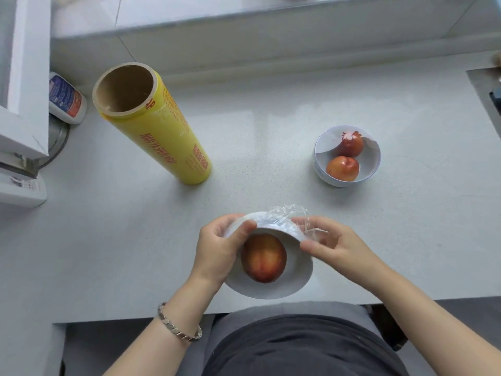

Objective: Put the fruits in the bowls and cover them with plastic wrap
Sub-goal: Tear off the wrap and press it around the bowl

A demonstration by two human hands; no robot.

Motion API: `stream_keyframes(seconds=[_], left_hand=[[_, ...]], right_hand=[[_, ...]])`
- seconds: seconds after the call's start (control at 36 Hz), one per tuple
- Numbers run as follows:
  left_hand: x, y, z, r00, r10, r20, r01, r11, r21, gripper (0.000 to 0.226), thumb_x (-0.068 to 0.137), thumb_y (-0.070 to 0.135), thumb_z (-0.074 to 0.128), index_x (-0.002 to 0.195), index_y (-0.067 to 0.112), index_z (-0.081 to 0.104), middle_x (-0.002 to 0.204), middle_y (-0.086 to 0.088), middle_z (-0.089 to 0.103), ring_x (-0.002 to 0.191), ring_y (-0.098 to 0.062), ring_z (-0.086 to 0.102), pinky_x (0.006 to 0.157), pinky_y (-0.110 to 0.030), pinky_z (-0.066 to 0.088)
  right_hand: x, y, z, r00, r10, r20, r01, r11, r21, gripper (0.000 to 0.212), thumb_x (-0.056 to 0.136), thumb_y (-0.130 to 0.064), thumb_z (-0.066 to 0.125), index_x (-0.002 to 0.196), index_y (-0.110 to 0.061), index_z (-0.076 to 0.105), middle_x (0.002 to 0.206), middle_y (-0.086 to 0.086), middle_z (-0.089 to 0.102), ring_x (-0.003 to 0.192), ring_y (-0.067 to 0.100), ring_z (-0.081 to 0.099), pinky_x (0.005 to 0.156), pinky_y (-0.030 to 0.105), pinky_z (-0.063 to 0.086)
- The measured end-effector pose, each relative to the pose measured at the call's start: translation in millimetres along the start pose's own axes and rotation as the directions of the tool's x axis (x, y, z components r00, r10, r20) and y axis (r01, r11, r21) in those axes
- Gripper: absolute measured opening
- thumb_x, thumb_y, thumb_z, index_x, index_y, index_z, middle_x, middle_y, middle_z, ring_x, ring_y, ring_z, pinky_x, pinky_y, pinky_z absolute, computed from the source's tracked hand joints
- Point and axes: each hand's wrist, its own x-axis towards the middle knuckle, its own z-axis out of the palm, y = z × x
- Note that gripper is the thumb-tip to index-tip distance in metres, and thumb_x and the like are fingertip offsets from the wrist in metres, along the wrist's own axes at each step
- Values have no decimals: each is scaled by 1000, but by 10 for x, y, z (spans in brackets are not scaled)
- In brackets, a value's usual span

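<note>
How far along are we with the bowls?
Done: the far bowl holds two fruits and looks wrapped, judging by glare. In hand: left hand grips the near bowl with its fruit; right hand pinches plastic wrap at its rim. Left: sealing that rim.

A domestic kitchen is indicated. The work surface is formed by a pale grey speckled stone countertop (pixel 271 109), backed by a raised pale ledge (pixel 244 31). At the right edge a grey rectangular cut-out (pixel 485 88), possibly a sink, is set into the counter. A large yellow roll of plastic wrap on a brown cardboard core (pixel 162 131) is stood on the surface. Food is kept in household crockery: two round red-orange fruits (pixel 343 168) are seen in a small white ceramic bowl (pixel 322 147), and a second white bowl (pixel 295 278) is partly covered in clear film (pixel 284 213). A white plastic bottle with a blue and red label (pixel 66 99) is tucked beside a white-painted window frame (pixel 24 77).
</note>
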Motion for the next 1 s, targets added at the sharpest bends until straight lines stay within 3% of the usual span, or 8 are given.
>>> stream_keyframes(seconds=[0.11, 0.22, 0.33, 0.44, 0.64, 0.75, 0.83, 1.0], left_hand=[[-64, 8, -18, 999, 36, -22, -35, 998, 53, 50, 45, 56, 69, 81, 21, 69, 74, 9, 72, 72, -4, 65, 65, -14, 49], [-98, 39, -33, 998, 60, 6, -60, 995, 84, 50, 43, 53, 72, 83, 23, 69, 80, 7, 72, 77, -7, 66, 67, -15, 50], [-113, 45, -46, 998, 55, 33, -59, 989, 136, 53, 42, 54, 73, 86, 26, 68, 88, 2, 71, 85, -16, 66, 78, -26, 51], [-114, 42, -54, 997, 53, 49, -60, 985, 161, 51, 41, 54, 73, 85, 29, 68, 88, 5, 71, 86, -14, 65, 79, -25, 49], [-100, 20, -66, 994, 53, 100, -72, 976, 203, 33, 40, 53, 74, 72, 47, 71, 79, 22, 71, 83, -4, 65, 80, -24, 50], [-103, 20, -51, 991, 57, 123, -81, 975, 207, 33, 42, 54, 74, 73, 43, 72, 81, 17, 72, 83, -6, 65, 79, -23, 49], [-114, 35, -51, 987, 75, 143, -105, 970, 219, 29, 45, 54, 72, 71, 42, 71, 76, 17, 71, 77, -2, 64, 74, -18, 49], [-99, 83, -85, 976, 106, 190, -143, 971, 191, 26, 45, 50, 71, 71, 46, 71, 74, 21, 70, 73, 2, 62, 72, -15, 49]], right_hand=[[39, -157, -6, 999, 45, -4, -45, 999, -14, 33, 75, -52, 62, 91, -23, 68, 87, -13, 71, 80, -5, 62, 75, 8, 44], [139, -307, 8, 991, 118, 57, -110, 987, -118, 44, 63, -60, 50, 75, -20, 64, 71, -10, 60, 65, 1, 52, 73, 21, 39], [234, -413, 35, 973, 172, 156, -145, 974, -173, 29, 78, -46, 58, 73, -18, 63, 71, -5, 57, 69, 7, 50, 74, 23, 38], [287, -499, 50, 971, 145, 189, -114, 980, -164, 22, 90, -23, 55, 70, -14, 59, 67, -1, 54, 63, 7, 48, 66, 17, 38], [378, -436, 158, 977, -36, -212, 44, 999, 32, 23, 96, -16, 44, 73, -18, 42, 47, -6, 40, 38, 4, 34, 43, 17, 29], [382, -344, 205, 912, -234, -336, 174, 965, -197, 23, 96, -24, 44, 74, -27, 40, 45, -8, 41, 41, 9, 35, 46, 30, 32], [370, -383, 193, 839, -390, -380, 263, 901, -344, 22, 96, -25, 44, 75, -30, 38, 53, 15, 43, 47, 25, 38, 50, 44, 37], [438, -411, 117, 770, -497, -399, 294, 832, -470, 20, 94, -26, 43, 76, -32, 36, 56, 25, 48, 50, 30, 41, 52, 43, 36]])
